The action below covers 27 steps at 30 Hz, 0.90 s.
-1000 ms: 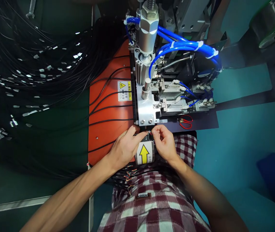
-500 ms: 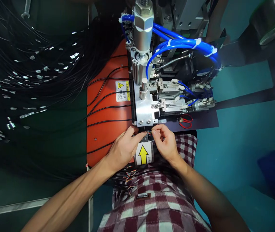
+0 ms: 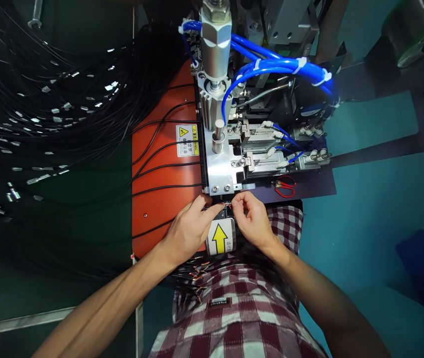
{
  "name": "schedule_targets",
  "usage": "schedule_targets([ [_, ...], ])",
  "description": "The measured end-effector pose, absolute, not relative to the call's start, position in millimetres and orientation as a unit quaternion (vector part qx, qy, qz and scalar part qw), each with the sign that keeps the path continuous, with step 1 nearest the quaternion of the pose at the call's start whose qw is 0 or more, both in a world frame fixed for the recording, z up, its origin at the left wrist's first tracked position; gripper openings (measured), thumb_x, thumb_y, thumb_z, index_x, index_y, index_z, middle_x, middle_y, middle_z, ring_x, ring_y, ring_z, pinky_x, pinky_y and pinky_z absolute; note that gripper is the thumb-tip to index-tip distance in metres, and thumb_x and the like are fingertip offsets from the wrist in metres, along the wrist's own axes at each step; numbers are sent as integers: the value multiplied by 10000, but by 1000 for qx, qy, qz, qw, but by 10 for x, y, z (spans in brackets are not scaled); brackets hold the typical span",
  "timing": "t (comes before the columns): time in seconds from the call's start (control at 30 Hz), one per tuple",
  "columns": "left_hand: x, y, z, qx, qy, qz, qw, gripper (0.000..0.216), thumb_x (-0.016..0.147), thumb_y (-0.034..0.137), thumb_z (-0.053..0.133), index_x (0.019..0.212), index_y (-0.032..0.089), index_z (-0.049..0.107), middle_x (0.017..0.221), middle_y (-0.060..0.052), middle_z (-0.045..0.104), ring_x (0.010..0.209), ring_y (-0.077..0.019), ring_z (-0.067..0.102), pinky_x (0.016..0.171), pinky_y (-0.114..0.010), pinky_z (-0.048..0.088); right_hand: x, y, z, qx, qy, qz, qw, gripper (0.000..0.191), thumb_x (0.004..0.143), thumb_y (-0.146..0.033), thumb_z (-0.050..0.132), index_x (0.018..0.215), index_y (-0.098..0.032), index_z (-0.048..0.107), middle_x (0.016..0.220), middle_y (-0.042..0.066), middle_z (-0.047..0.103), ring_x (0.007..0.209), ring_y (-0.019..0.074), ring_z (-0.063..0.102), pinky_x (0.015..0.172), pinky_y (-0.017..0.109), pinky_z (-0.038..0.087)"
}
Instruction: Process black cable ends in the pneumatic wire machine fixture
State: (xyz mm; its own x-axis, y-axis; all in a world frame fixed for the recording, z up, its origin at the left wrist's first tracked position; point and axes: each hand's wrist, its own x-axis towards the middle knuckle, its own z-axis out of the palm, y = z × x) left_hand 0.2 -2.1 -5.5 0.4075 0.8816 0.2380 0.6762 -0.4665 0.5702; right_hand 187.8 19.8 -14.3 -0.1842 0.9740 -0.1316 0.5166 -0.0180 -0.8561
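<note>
Both my hands meet at the front of the machine fixture, just below its silver metal plate (image 3: pixel 219 171). My left hand (image 3: pixel 189 226) is closed over a black cable (image 3: pixel 155 230) that comes in across the orange panel, and its thumb reaches to the cable's tip. Thin stripped wires (image 3: pixel 228 204), partly red, show between the two hands. My right hand (image 3: pixel 252 216) pinches at these wires with thumb and forefinger, the other fingers curled. Fingertips hide most of the wire ends. Below them is a label with a yellow arrow (image 3: pixel 219 239).
Several cables lie in a row over the orange panel (image 3: pixel 167 209). A large bundle of black cables with metal connectors (image 3: pixel 66 105) spreads at left. Loose cable ends (image 3: pixel 199 271) hang by the lap. Red-handled snips (image 3: pixel 285 187) and blue air hoses (image 3: pixel 282 67) are at right.
The view has shifted slightly, so the machine sits a little further left. My right hand has moved marginally closer to the left thumb; the grips look the same.
</note>
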Motion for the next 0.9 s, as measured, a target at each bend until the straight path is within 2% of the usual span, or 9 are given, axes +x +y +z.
schedule_targets([
  [0.17, 31, -6, 1, 801, 496, 263, 206, 269, 915, 90, 429, 1120, 175, 581, 1000, -83, 594, 937, -182, 609, 806, -298, 539, 1897, 190, -208, -582, -573, 503, 284, 152, 901, -300, 481, 820, -190, 547, 697, -14, 543, 581, 119, 474, 541, 238, 377],
  [0.37, 25, -11, 19, 806, 501, 239, 206, 242, 925, 110, 430, 1091, 174, 594, 1016, -83, 599, 941, -181, 613, 800, -294, 547, 1945, 161, -268, -584, -522, 536, 316, 205, 892, -375, 519, 863, -182, 585, 681, -16, 545, 548, 112, 452, 501, 231, 363],
  [0.53, 28, -13, 7, 803, 504, 240, 208, 240, 918, 95, 441, 1088, 157, 597, 1025, -94, 594, 948, -187, 610, 800, -292, 541, 1924, 171, -252, -572, -518, 548, 323, 206, 889, -374, 534, 864, -183, 606, 712, 1, 581, 563, 115, 476, 501, 231, 377],
  [0.7, 33, -12, 12, 801, 500, 249, 217, 249, 916, 90, 451, 1107, 176, 586, 1039, -83, 591, 968, -182, 610, 825, -287, 532, 1890, 204, -254, -551, -489, 599, 314, 203, 884, -364, 524, 807, -184, 577, 667, -16, 540, 537, 108, 456, 490, 227, 366],
  [0.9, 34, -10, 24, 802, 502, 249, 207, 241, 916, 91, 453, 1098, 175, 587, 1040, -82, 590, 961, -174, 616, 815, -270, 533, 1925, 217, -154, -572, -552, 538, 280, 189, 900, -332, 510, 817, -183, 590, 692, -10, 557, 577, 113, 466, 552, 232, 395],
])
